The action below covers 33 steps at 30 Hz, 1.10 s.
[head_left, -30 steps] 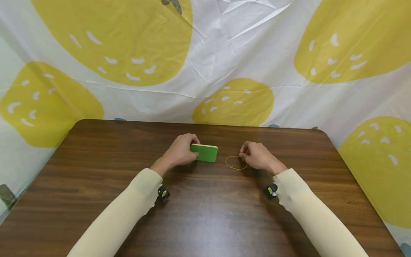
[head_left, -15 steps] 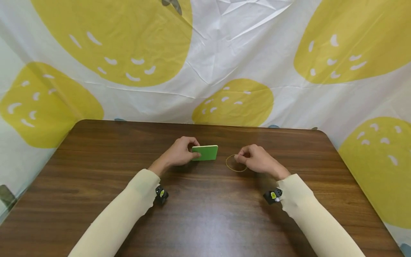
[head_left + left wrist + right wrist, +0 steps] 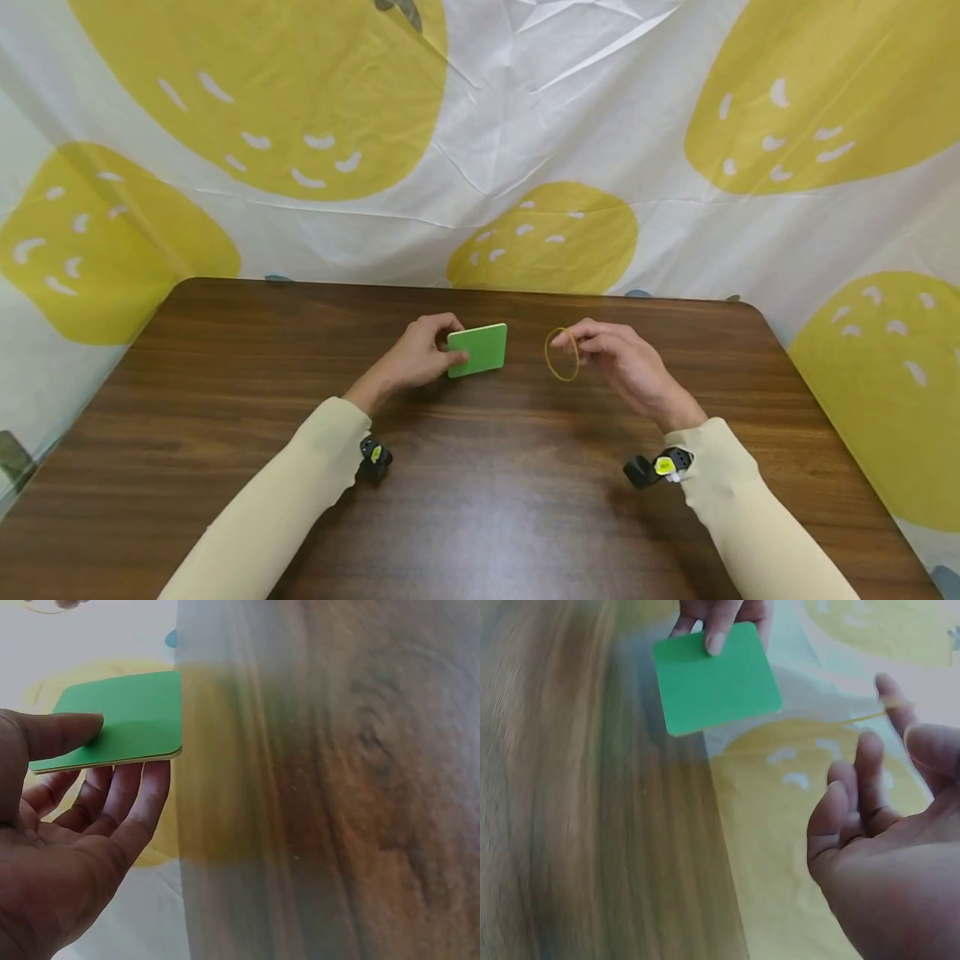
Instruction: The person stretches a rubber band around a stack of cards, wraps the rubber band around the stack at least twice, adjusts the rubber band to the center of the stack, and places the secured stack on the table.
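The green slab (image 3: 480, 348) is up in the left hand (image 3: 423, 354), over the wooden surface (image 3: 480, 500), its broad face turned toward the person. That hand pinches it by one end, thumb flat on the green face and the other fingers behind. It looks light and stiff, flat with rounded corners, and not easily broken. The pale line along its edge suggests layers (whether one board or several cards, I cannot tell), so a grip should squeeze face to face, since loose layers could slide. The smooth-looking face may be a little slippery; the bare far end and its edges offer the best second hold.

The thin yellow loop (image 3: 546, 353) hangs in the air just beside the slab, apart from it, pinched at the fingertips of the right hand (image 3: 630, 358), whose remaining fingers curve loosely clear of it. It is probably a rubber band: nearly weightless, soft, stretchy, liable to twist or spring away. Hooking fingers inside opposite sides would likely control it better than a single pinch.
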Available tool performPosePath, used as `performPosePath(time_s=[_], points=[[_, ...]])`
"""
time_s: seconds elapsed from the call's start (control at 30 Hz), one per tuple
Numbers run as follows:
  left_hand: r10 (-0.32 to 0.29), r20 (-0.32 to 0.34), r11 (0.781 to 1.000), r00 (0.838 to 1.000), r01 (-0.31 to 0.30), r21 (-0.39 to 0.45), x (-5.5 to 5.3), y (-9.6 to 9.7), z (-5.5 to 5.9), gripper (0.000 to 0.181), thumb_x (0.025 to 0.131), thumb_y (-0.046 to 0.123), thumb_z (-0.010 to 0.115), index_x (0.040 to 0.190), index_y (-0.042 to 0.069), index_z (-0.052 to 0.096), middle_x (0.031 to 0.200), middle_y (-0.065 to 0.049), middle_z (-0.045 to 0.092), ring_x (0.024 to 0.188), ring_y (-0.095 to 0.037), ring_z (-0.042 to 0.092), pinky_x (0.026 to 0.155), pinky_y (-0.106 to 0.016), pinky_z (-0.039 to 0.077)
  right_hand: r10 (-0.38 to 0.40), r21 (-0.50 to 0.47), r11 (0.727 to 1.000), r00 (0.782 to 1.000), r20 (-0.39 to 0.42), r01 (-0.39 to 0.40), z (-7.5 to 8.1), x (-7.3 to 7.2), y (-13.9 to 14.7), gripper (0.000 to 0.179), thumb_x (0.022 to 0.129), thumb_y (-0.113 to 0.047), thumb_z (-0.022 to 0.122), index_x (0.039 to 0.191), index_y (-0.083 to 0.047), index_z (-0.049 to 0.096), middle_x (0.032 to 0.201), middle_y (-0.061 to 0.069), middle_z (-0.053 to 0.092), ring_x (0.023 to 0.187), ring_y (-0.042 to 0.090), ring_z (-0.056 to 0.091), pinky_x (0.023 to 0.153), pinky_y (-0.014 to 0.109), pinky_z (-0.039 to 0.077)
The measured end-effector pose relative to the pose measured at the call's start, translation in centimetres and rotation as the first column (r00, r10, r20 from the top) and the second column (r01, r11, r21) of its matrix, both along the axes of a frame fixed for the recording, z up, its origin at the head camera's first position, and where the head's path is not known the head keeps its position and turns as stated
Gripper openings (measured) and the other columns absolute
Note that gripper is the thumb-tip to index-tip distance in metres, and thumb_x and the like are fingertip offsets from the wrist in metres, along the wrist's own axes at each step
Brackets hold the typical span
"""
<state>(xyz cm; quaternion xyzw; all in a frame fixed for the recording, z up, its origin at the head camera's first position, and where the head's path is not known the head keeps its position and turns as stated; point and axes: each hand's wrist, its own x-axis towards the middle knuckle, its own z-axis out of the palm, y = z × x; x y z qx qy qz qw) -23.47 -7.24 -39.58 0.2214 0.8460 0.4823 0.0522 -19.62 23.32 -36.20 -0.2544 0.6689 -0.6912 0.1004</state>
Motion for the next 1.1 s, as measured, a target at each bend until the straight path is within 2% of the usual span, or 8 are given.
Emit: performPosePath(time_s=[0.1, 0.2, 0.37, 0.53, 0.67, 0.87, 0.97, 1.1], points=[[0.007, -0.009, 0.999, 1.000, -0.007, 0.035, 0.2, 0.1, 0.5, 0.017, 0.087, 0.000, 0.075, 0.102, -0.001, 0.067, 0.089, -0.010, 0.065, 0.078, -0.020, 0.058, 0.068, -0.028, 0.048, -0.018, 0.001, 1.000, 0.998, -0.062, 0.018, 0.3, 0.3, -0.2, 0.030, 0.102, 0.005, 0.049, 0.108, -0.006, 0.076, 0.108, 0.002, 0.068, 0.099, 0.015, 0.056, 0.082, 0.026, 0.046], [0.013, -0.025, 0.998, 1.000, -0.011, 0.062, 0.5, 0.1, 1.1, 0.017, 0.087, -0.001, 0.074, 0.102, -0.001, 0.066, 0.089, -0.010, 0.065, 0.077, -0.020, 0.057, 0.067, -0.029, 0.048, -0.085, 0.044, 0.995, 0.987, -0.136, 0.091, 0.7, 0.5, -0.6, 0.019, 0.096, 0.003, 0.066, 0.111, -0.001, 0.076, 0.102, 0.004, 0.063, 0.094, 0.016, 0.056, 0.079, 0.025, 0.048], [0.015, -0.064, 0.996, 0.998, -0.009, 0.094, 0.9, 0.2, 2.1, 0.015, 0.086, -0.002, 0.075, 0.099, -0.002, 0.067, 0.084, -0.009, 0.064, 0.072, -0.021, 0.055, 0.066, -0.029, 0.046, -0.161, 0.033, 0.985, 0.973, -0.167, 0.169, 1.3, 0.5, -0.9, 0.028, 0.088, 0.002, 0.076, 0.116, 0.002, 0.074, 0.091, 0.005, 0.053, 0.082, 0.017, 0.048, 0.072, 0.024, 0.048], [0.006, -0.073, 0.989, 0.997, 0.005, 0.151, 1.3, 0.2, 2.9, 0.015, 0.086, -0.004, 0.074, 0.098, -0.004, 0.066, 0.084, -0.011, 0.066, 0.070, -0.020, 0.058, 0.064, -0.028, 0.049, -0.206, 0.084, 0.971, 0.961, -0.184, 0.225, 1.8, 0.3, -1.3, 0.039, 0.084, -0.002, 0.081, 0.122, 0.000, 0.071, 0.103, 0.007, 0.057, 0.088, 0.018, 0.048, 0.078, 0.025, 0.046], [-0.011, -0.017, 0.975, 1.000, 0.015, 0.220, 1.7, 0.1, 3.6, 0.014, 0.087, -0.005, 0.073, 0.099, -0.005, 0.064, 0.086, -0.014, 0.067, 0.071, -0.018, 0.062, 0.062, -0.031, 0.054, -0.219, 0.169, 0.951, 0.948, -0.229, 0.261, 2.0, 0.0, -1.7, 0.047, 0.082, -0.002, 0.082, 0.127, -0.002, 0.069, 0.118, 0.006, 0.061, 0.105, 0.017, 0.050, 0.087, 0.029, 0.040], [-0.060, 0.110, 0.943, 0.992, 0.021, 0.333, 2.0, 0.1, 4.2, 0.015, 0.090, -0.007, 0.070, 0.101, -0.007, 0.061, 0.095, -0.019, 0.070, 0.077, -0.020, 0.069, 0.062, -0.033, 0.057, -0.190, 0.244, 0.937, 0.950, -0.247, 0.251, 2.0, -0.1, -2.1, 0.059, 0.080, -0.005, 0.084, 0.136, -0.006, 0.064, 0.127, 0.007, 0.056, 0.119, 0.017, 0.047, 0.093, 0.037, 0.038], [-0.094, 0.176, 0.917, 0.980, 0.016, 0.399, 2.1, 0.0, 4.4, 0.015, 0.090, -0.008, 0.069, 0.102, -0.008, 0.059, 0.095, -0.018, 0.070, 0.077, -0.019, 0.069, 0.063, -0.033, 0.057, -0.164, 0.311, 0.917, 0.946, -0.280, 0.251, 2.0, -0.1, -2.2, 0.070, 0.076, -0.010, 0.089, 0.141, -0.012, 0.061, 0.132, 0.007, 0.051, 0.123, 0.017, 0.043, 0.097, 0.042, 0.038], [-0.167, 0.259, 0.872, 0.951, 0.021, 0.489, 2.3, -0.2, 4.8, 0.014, 0.091, -0.009, 0.066, 0.104, -0.008, 0.059, 0.093, -0.012, 0.069, 0.077, -0.019, 0.069, 0.065, -0.033, 0.057, -0.110, 0.405, 0.880, 0.937, -0.331, 0.247, 1.9, -0.1, -2.3, 0.090, 0.069, -0.016, 0.095, 0.148, -0.022, 0.053, 0.138, 0.010, 0.040, 0.129, 0.018, 0.036, 0.100, 0.047, 0.037]])
